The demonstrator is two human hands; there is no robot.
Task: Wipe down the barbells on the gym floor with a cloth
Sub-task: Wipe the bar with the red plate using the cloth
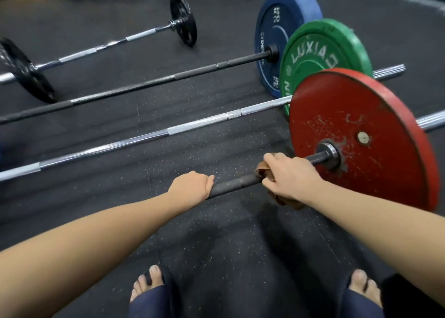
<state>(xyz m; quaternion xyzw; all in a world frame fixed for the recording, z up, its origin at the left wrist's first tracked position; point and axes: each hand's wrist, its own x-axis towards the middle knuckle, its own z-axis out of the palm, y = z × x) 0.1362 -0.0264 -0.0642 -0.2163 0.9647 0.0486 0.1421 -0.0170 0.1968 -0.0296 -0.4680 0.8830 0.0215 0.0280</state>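
Black speckled rubber gym floor (216, 245) under everything, and I'm crouched over it, bare toes at the bottom edge of view. Biggest thing in front of me is the scuffed red bumper plate (375, 125), standing upright on the right end of the nearest bar. Behind it is the green bumper plate (322, 52) with pale lettering, and behind that the blue bumper plate (277, 28), each one on its own bar.

Four bars lie side by side, running off to the left. Farthest is the chrome barbell with small black iron plates (96, 50). Next is the long black barbell (144, 86) into the blue plate, then the bright chrome barbell (183, 128) into the green one. Closest is the dark, worn barbell (233, 184) carrying the red plate, and that's the one I'm on.

My left grip (190, 185) is bare on that dark shaft, fingers curled over the top. My right grip (286, 173) is closed around the shaft too, near the steel collar of the red plate. It clamps the brown cloth (289, 201) against the bar. The cloth is wrapped round the shaft under my palm, with a loose end hanging below my wrist.
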